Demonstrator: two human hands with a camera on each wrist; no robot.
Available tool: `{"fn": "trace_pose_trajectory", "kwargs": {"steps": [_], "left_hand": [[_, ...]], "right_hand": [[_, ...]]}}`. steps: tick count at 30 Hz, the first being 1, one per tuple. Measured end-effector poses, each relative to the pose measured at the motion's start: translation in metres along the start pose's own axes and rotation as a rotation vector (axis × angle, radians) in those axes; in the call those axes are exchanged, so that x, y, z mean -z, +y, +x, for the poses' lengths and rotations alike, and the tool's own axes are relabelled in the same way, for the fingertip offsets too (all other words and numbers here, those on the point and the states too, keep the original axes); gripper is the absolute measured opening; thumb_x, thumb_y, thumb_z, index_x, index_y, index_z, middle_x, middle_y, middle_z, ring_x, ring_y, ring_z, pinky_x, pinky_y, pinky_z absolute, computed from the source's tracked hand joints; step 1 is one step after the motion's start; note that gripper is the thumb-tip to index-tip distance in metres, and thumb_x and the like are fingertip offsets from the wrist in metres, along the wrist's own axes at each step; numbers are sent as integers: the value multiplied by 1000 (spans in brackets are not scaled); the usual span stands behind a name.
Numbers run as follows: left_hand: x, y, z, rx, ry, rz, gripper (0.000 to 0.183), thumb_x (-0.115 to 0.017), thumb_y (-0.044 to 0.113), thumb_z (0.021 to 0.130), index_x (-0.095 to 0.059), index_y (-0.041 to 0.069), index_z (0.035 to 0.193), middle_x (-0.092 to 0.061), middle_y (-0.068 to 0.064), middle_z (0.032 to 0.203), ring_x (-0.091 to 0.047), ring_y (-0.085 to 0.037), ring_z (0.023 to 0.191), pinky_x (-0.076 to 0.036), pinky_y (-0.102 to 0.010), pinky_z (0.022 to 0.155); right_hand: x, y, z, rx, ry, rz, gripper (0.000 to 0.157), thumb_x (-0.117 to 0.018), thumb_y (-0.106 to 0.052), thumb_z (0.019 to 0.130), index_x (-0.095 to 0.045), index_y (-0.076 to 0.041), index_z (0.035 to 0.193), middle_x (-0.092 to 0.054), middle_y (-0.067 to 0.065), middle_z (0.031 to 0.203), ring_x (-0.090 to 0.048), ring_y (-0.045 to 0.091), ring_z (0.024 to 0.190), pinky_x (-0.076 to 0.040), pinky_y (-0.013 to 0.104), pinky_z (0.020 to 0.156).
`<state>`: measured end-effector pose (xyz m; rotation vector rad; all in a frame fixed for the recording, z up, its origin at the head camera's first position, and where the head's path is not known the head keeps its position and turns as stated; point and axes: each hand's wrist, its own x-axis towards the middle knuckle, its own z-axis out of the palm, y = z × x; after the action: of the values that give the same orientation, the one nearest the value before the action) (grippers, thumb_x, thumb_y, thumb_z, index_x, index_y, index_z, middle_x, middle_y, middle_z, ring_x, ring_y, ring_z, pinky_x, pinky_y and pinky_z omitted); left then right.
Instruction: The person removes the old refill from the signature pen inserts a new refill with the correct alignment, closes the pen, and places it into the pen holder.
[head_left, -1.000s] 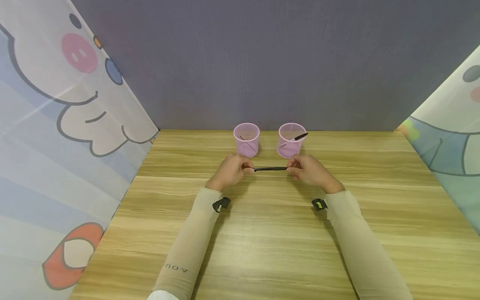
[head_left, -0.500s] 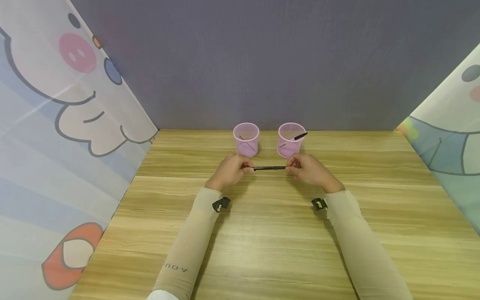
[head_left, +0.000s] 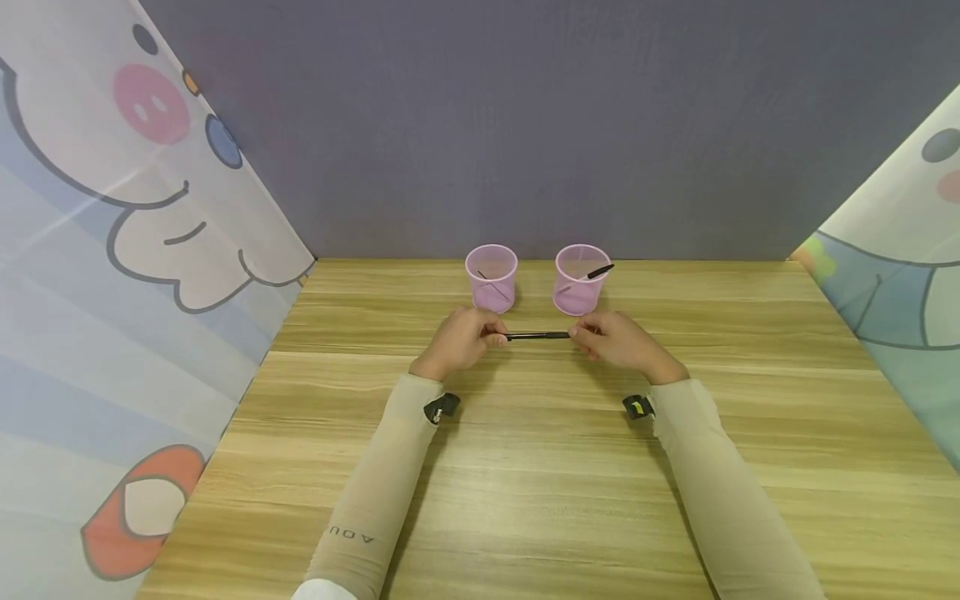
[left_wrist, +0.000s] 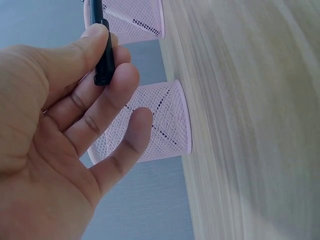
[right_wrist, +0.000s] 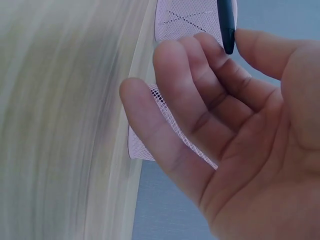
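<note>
A slim black pen (head_left: pixel 536 336) is held level between both hands, in front of two pink mesh pen holders. My left hand (head_left: pixel 463 340) pinches its left end between thumb and fingers; the left wrist view shows the end with the clip (left_wrist: pixel 105 60) there, the other fingers loosely bent. At the opposite end, my right hand (head_left: pixel 621 340) holds the pen's narrowing dark end (right_wrist: pixel 228 37) between thumb and forefinger, its remaining fingers half curled. The left pen holder (head_left: pixel 482 302) and the right pen holder (head_left: pixel 570 304) stand just beyond the hands.
A black-capped pen (head_left: pixel 600 272) leans in the right holder, its cap over the rim. The wooden table (head_left: pixel 540 467) runs back to a grey wall (head_left: pixel 555 125). Cartoon-printed curtains (head_left: pixel 135 350) flank the left and right sides.
My right thumb has moved slightly left over the end of the pen, covering a little more of it. The left hand and the pen holders have stayed put.
</note>
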<state>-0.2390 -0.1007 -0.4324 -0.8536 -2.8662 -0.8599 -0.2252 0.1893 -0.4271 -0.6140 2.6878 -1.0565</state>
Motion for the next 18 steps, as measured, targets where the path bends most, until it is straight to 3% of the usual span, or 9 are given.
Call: {"fn": "trace_pose_trajectory", "kwargs": {"steps": [18], "left_hand": [[0,1,0,6,-8,2,8,-76,20,92,-78,13,94,-76,0,86,-67,-12,78,-56,-31,76]], "right_hand": [[1,-1,-1,6,-9,11,23,-58,-21,105,-67,-4,94,-62,6,70,-53,9,58,-42,25,56]]}}
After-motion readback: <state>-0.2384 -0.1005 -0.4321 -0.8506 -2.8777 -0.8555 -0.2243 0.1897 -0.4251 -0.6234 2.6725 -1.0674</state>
